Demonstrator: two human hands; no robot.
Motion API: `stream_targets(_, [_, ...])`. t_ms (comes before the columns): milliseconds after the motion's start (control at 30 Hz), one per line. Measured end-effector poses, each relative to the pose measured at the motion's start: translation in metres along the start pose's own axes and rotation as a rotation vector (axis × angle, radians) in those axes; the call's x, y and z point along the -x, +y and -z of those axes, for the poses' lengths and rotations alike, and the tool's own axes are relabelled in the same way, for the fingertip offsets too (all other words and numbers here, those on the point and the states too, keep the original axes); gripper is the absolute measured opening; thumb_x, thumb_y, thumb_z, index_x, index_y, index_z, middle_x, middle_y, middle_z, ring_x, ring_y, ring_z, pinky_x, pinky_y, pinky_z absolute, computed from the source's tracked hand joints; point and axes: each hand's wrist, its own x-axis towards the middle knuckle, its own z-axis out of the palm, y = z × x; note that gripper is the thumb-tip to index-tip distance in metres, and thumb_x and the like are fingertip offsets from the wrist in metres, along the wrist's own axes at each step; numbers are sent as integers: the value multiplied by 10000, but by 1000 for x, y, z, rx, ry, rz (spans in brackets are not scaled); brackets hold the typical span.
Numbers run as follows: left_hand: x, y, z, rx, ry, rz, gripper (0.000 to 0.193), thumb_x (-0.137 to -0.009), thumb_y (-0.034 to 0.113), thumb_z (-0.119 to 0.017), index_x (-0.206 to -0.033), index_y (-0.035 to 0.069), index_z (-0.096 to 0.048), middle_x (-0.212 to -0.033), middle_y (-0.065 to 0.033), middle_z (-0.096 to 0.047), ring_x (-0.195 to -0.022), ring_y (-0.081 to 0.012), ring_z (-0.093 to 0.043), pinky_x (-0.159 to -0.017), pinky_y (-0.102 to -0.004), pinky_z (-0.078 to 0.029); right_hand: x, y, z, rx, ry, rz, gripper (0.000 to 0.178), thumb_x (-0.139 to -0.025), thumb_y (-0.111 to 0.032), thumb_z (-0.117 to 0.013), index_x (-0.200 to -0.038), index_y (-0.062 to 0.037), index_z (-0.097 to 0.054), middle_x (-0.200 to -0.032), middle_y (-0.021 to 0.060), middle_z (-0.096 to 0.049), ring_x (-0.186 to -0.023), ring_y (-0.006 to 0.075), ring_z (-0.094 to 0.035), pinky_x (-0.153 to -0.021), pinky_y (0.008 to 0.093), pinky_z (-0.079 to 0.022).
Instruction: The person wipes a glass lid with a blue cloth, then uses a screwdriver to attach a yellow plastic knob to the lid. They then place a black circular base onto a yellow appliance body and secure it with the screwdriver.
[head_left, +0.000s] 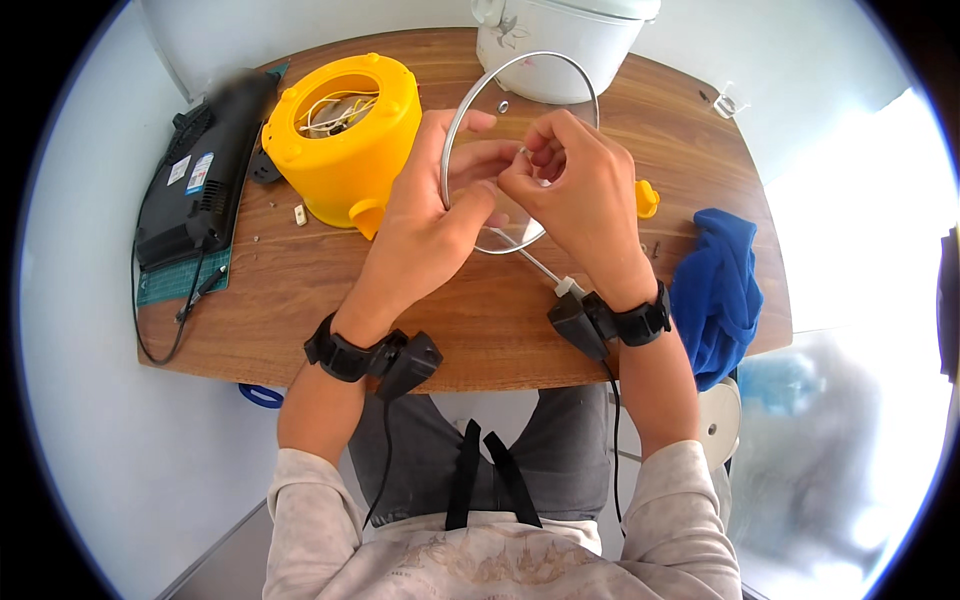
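A round clear glass lid (530, 222) with a silver metal rim is held tilted above the table. My left hand (440, 200) grips its left edge, thumb on one side and fingers behind the glass. My right hand (580, 180) is closed in a pinch near the middle of the lid. What its fingertips hold is small and mostly hidden. Below the hands, a thin metal rod (540, 265) with a pale end lies on the table, partly behind the right wrist. Past the lid's rim sits a small metal ring or nut (503, 106).
A yellow round housing (345, 190) with wires inside stands left. Beyond it a black appliance (180, 215) lies on a green mat (160, 288). A white cooker (560, 50) stands at the back. At right are a blue cloth (720, 290) and a small yellow part (647, 198).
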Motion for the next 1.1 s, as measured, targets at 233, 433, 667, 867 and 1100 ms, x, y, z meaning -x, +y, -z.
stream_targets(233, [1,-4,0,25,28,16,476,-944,-42,-490,-1394,38,-357,-1321,-243,-585,-1171,-246,-628,-841,-336,-604,0,7,-6,2,12,43,171,-721,-67,-702,-792,-17,-554,-683,112,-588,-581,297,-580,-566,369,-493])
stream_targets(433, [2,-5,-1,82,61,42,480,-935,-47,-485,-1391,41,-362,-1316,-235,-594,-1187,-259,-624,-849,-350,-610,0,6,-3,-24,-32,34,176,-731,-54,-693,-806,-28,-537,-716,117,-578,-593,301,-572,-568,376,-479])
stream_targets(667, [4,-5,-1,84,81,46,494,-928,-56,-473,-1396,48,-349,-1332,-231,-587,-1219,-270,-613,-862,-359,-616,1,4,-3,-77,-28,88,136,-764,12,-640,-853,-26,-545,-753,120,-589,-616,298,-587,-581,365,-488])
stream_targets(867, [4,-9,0,143,65,57,475,-948,-33,-473,-1394,60,-339,-1333,-219,-588,-1211,-261,-617,-855,-349,-610,5,7,3,-167,-88,-7,136,-797,22,-641,-915,-22,-590,-853,112,-657,-694,222,-660,-636,304,-531])
stream_targets(1100, [3,-17,1,179,94,66,452,-961,-24,-480,-1381,61,-334,-1331,-194,-596,-1199,-256,-625,-822,-319,-608,0,18,36,-1042,-355,-263,95,-873,31,-622,-962,-3,-614,-946,103,-718,-775,144,-698,-718,275,-585])
